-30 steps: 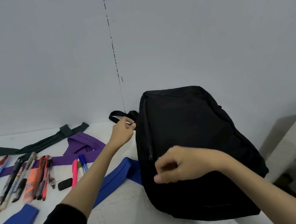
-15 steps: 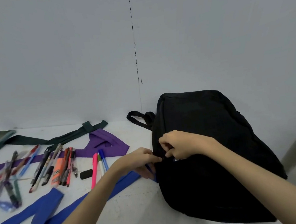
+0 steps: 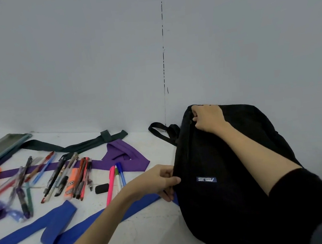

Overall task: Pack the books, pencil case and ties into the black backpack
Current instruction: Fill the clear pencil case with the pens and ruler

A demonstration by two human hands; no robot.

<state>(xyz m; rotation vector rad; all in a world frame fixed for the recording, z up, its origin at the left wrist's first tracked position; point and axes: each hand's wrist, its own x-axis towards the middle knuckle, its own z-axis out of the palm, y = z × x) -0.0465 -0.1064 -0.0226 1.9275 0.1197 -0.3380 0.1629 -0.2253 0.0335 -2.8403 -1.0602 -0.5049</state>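
Note:
The black backpack (image 3: 224,155) lies on the white table at the right, against the wall. My right hand (image 3: 208,120) grips its top edge by the zipper line, fingers curled. My left hand (image 3: 158,182) pinches the fabric of the bag's left side. A blue tie (image 3: 54,226) runs across the front of the table and under the bag's edge. Further back stretches a purple tie (image 3: 124,160), with a dark green tie (image 3: 79,145) behind it. A grey-green flat case or book (image 3: 1,147) sits at the far left.
Several loose pens and markers (image 3: 67,178) are scattered over the left half of the table, with a small black eraser (image 3: 102,188) among them. The grey wall stands right behind the bag. The backpack's carry loop (image 3: 158,131) sticks out to the left.
My right hand has slid from the bag's left side up to its top edge. My left hand stays pinching the bag's side. The view has shifted left.

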